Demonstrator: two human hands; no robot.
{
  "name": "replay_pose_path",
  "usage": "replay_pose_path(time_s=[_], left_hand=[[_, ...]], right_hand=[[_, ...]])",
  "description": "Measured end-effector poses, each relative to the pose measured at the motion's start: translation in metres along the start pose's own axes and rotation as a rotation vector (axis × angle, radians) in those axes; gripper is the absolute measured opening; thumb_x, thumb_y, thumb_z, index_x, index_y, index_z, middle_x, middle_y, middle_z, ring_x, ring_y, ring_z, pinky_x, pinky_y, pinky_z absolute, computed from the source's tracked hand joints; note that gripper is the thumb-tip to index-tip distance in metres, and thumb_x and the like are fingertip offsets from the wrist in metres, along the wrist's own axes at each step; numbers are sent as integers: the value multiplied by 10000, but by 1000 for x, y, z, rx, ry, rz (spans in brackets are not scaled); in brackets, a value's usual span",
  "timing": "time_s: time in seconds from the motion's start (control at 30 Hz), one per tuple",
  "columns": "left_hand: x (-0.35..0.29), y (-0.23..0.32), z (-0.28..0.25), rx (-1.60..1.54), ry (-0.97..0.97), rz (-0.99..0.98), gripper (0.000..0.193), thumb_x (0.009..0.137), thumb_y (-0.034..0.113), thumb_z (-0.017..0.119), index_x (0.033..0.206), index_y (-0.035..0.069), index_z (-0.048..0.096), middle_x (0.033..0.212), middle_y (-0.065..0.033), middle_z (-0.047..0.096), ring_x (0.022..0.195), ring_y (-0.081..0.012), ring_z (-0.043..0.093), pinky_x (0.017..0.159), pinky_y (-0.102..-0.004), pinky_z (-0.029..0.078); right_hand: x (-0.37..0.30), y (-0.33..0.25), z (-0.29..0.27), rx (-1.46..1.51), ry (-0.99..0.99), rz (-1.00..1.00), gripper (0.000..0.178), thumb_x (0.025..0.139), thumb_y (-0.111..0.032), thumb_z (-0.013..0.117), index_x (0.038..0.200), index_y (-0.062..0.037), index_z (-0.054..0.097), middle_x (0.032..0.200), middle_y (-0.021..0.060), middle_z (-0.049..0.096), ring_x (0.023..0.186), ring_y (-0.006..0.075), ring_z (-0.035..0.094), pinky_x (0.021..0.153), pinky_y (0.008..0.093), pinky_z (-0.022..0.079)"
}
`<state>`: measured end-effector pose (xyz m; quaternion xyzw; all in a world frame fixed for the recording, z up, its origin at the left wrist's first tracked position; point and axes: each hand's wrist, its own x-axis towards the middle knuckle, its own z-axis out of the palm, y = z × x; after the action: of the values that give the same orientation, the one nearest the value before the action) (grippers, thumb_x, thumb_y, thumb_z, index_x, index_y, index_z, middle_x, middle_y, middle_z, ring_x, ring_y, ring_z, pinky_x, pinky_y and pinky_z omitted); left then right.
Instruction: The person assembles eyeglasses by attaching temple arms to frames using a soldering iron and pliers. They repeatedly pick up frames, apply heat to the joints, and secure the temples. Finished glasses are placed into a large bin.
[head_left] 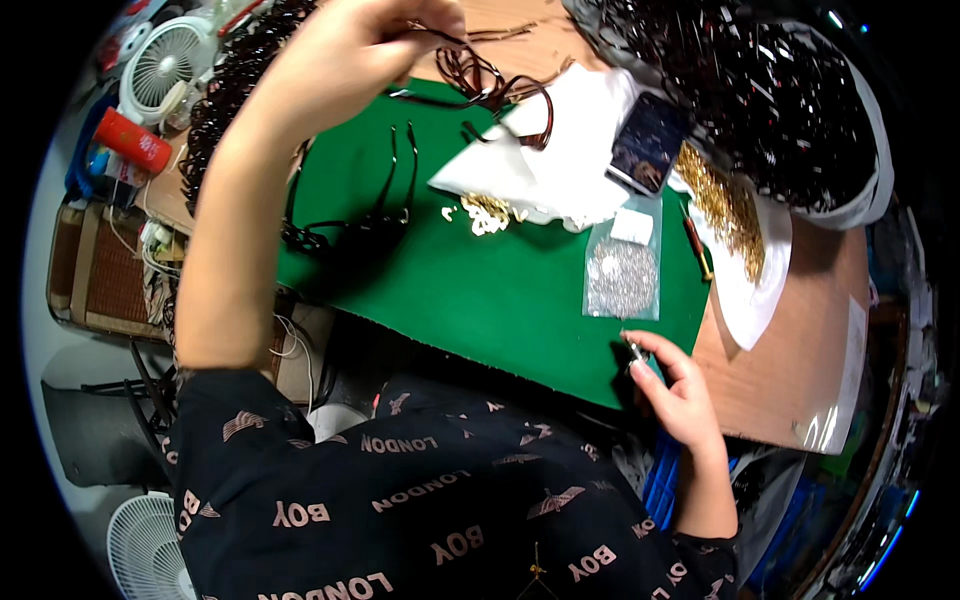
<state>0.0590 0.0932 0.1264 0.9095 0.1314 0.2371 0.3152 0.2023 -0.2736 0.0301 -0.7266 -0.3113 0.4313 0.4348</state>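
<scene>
My left hand is raised at the top, fingers pinched on dark brown eyeglass frames that hang over the green mat. By the mat's front right corner, my right hand is closed around a small tool with a slim silver tip; its handle is mostly hidden. Just beyond that hand lies a clear bag of tiny silver parts. Dark eyeglass frames rest on the mat's left part, partly in shadow. Small gold-coloured pieces sit beside a crumpled white sheet.
A phone lies at the sheet's right, with a thin screwdriver near it. Gold parts fill white paper. A large bag of dark glossy pieces stands at far right. Dark frames, a fan and a red can are left.
</scene>
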Motion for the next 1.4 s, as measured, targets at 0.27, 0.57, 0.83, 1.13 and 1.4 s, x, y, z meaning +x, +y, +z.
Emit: replay_pose_path(time_s=[0.27,0.57,0.83,1.13,1.4], left_hand=[[-74,66,-8,236,150,510,341,757,-141,394,1061,-95,542,1065,-169,575,889,-201,582,778,-256,455],[-105,62,16,-375,643,97,318,888,38,452,1187,-40,526,834,-97,572,572,-51,404,502,-153,296],[-147,49,23,-1218,189,246,440,882,182,554,1274,81,383,785,-14,530,471,-66,424,395,-190,346],[-149,52,113,-1938,-64,-5,362,948,217,413,1225,-14,431,512,64,474,374,-68,321,429,-228,269],[-155,52,182,-2324,-295,-347,286,971,204,365,1103,-24,478,538,28,380,450,-77,304,471,-226,272]], right_hand=[[-7,-11,-1,-549,159,-101,293,853,-162,565,1107,-25,509,955,208,603,895,353,588,781,379,455],[12,-15,16,-804,223,-148,251,847,-141,564,1040,-10,473,893,218,610,779,385,609,688,433,489],[-1,-13,13,-617,172,-195,305,856,-139,556,1139,-39,503,919,190,603,842,340,596,723,379,472],[1,-20,18,-977,72,-159,375,853,-146,550,1225,-136,508,762,166,530,650,328,580,575,401,474],[2,-21,23,-1050,78,-178,396,844,-105,545,1236,-136,496,763,161,501,627,333,546,567,413,458]])
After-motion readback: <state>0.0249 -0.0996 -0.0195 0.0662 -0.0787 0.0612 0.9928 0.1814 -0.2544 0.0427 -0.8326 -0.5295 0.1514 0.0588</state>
